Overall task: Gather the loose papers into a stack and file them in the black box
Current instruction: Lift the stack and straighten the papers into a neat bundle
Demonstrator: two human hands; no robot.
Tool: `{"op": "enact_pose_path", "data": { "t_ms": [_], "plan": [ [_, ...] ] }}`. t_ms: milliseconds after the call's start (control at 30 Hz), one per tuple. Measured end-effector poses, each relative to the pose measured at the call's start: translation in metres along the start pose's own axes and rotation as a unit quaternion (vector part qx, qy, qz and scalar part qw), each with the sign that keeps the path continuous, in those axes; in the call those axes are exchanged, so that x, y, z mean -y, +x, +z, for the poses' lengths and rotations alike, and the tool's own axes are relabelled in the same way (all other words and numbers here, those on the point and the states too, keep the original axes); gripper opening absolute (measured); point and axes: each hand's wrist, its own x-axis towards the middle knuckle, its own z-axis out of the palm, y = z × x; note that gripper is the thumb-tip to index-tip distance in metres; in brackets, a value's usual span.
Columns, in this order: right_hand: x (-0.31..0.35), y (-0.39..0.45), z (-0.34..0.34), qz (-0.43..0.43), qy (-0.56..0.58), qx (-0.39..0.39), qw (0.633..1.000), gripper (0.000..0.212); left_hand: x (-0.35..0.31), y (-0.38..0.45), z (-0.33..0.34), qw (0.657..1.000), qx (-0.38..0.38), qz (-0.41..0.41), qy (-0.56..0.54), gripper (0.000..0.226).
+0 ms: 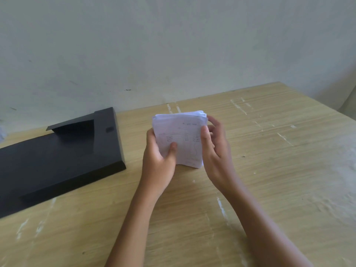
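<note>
While held upright, stack: papers (pixel 179 139) stand on edge on bench (pixel 269 170), gathered, being squared.
L hand (pixel 159 157): grips stack's left side, thumb across front.
R hand (pixel 215 149): fingers curled round right edge.
Next: prob. carry stack left to box, needs firm 2-hand hold.
Black box (pixel 57 157): lies flat nearby, flap raised; contents can't tell.

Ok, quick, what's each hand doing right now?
Left hand: grips the paper stack, thumb on its front.
Right hand: holds the stack's right edge, fingers curled behind it.
</note>
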Motion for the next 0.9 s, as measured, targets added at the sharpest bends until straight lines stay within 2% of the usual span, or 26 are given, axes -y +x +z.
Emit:
{"op": "enact_pose_path", "data": {
  "t_ms": [133, 233, 400, 500, 567, 667, 767, 833, 900],
  "plan": [
    [-0.001, -0.001, 0.007, -0.034, -0.012, 0.014, 0.999, 0.022, -0.006, 0.000, 0.006, 0.998, 0.012, 0.009, -0.063, 0.047],
    [-0.003, -0.005, 0.015, -0.046, -0.020, 0.030, 0.998, 0.024, -0.005, -0.003, 0.013, 0.998, 0.005, 0.044, -0.051, 0.058],
    [-0.009, -0.007, 0.019, -0.060, -0.050, 0.042, 0.996, 0.023, 0.003, -0.003, 0.021, 0.996, -0.031, 0.081, -0.009, 0.046],
    [-0.016, -0.006, 0.017, 0.000, -0.045, 0.038, 0.998, 0.028, 0.010, -0.003, 0.024, 0.996, -0.045, 0.067, 0.039, 0.048],
    [-0.020, -0.006, 0.016, 0.022, -0.044, 0.038, 0.998, 0.022, 0.014, -0.005, 0.024, 0.996, -0.041, 0.057, 0.054, 0.050],
    [-0.020, -0.006, 0.015, 0.029, -0.040, 0.035, 0.998, 0.015, 0.013, -0.005, 0.021, 0.998, -0.038, 0.030, 0.031, 0.042],
    [-0.017, -0.005, 0.013, 0.021, -0.020, 0.002, 1.000, 0.010, 0.006, -0.005, 0.015, 0.997, -0.052, 0.060, -0.002, 0.031],
    [-0.016, -0.005, 0.011, 0.028, -0.005, -0.015, 0.999, 0.013, 0.005, -0.006, 0.012, 0.999, -0.014, 0.029, -0.016, 0.031],
    [-0.019, -0.003, 0.009, 0.047, 0.000, -0.034, 0.998, 0.015, 0.008, -0.004, 0.007, 0.998, 0.038, -0.043, -0.018, 0.035]
  ]
}}
